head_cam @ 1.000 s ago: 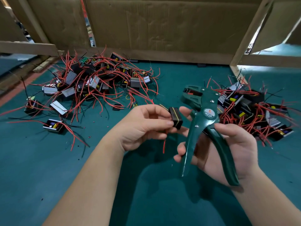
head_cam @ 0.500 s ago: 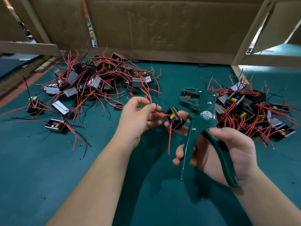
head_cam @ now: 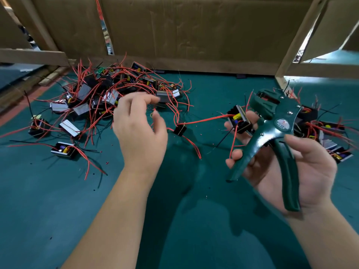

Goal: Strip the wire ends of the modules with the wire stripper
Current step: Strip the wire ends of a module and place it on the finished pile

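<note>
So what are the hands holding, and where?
The right hand grips the wire stripper by its handles and also pinches a module by its body. The left hand is blurred; whether it holds anything cannot be told.

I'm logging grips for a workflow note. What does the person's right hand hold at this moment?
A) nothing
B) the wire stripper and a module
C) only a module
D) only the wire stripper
B: the right hand grips the handles of the green wire stripper and also holds a black module with red wires, beside the tool's head.
</note>
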`<state>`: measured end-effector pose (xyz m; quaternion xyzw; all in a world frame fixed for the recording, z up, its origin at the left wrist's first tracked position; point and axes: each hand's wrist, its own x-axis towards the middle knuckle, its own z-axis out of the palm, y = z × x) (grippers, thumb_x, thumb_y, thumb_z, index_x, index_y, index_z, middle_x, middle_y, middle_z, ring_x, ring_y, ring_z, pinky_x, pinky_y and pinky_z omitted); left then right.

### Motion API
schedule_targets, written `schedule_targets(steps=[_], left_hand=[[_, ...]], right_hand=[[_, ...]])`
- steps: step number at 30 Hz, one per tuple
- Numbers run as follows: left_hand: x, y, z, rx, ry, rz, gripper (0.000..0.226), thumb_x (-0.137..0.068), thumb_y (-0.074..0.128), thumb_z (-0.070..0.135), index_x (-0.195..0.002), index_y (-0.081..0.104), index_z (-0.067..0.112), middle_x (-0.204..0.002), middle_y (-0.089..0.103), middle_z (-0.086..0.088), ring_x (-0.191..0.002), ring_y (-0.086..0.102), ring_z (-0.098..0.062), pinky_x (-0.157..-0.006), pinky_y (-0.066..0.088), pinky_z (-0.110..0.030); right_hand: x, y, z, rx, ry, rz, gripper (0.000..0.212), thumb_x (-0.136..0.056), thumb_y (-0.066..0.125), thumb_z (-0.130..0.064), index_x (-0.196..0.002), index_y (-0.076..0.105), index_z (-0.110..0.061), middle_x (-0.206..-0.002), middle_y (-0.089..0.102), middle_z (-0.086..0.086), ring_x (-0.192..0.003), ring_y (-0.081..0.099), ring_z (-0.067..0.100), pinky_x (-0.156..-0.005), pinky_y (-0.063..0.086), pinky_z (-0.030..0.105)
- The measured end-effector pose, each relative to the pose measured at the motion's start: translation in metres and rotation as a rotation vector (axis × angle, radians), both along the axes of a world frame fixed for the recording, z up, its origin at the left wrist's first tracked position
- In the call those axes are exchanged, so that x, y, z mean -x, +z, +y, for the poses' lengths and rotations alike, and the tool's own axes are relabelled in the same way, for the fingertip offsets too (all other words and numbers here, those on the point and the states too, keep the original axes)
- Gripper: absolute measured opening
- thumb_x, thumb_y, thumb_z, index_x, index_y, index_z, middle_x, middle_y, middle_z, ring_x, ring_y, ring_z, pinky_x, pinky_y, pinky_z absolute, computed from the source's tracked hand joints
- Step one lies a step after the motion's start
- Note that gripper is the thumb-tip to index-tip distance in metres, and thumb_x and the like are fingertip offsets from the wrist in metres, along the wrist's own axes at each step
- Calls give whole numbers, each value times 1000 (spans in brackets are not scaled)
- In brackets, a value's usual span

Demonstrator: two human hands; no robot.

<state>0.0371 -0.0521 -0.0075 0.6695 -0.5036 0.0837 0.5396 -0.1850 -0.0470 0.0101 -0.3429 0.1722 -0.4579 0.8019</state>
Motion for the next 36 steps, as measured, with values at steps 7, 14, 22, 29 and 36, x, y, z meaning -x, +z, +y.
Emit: schedule_targets(steps=[7,14,22,29,36], left_hand=[[29,-4,2,-28,-477,-257,23,-84,69,22,-101,71,7,-101,66,-5,-96,58,-20,-87,44,-32],[36,-13,3,-144,-542,-258,32,-93,51,37,-83,72,15,-81,65,-1,-76,58,-25,-68,48,-46],[47,-8,10,213,-570,110,18,-82,72,23,-101,73,21,-88,71,7,-82,63,-9,-75,48,-30],[45,4,6,72,-838,1071,32,-60,76,9,-87,59,13,-70,72,2,-67,66,-5,-67,49,-14],[49,2,4,73,-861,1165,72,-60,75,9,-122,41,16,-78,72,1,-78,68,-7,-75,50,-14]], right_hand=[[2,-6,-4,-163,288,-319,67,-87,54,-20,-144,21,-10,-120,56,28,-90,57,43,-86,48,49],[3,-9,-7,-218,286,-304,64,-85,55,-26,-143,32,-11,-109,52,19,-89,56,37,-85,42,42],[-7,-12,-4,-224,322,-360,72,-85,58,-18,-146,22,-14,-120,55,24,-91,59,45,-86,49,52],[-12,-13,0,-222,342,-333,70,-81,62,-18,-143,30,-11,-113,49,26,-87,61,45,-80,52,50],[-14,-10,4,-213,362,-361,71,-83,60,-14,-144,26,-11,-120,57,25,-92,61,46,-84,50,52]])
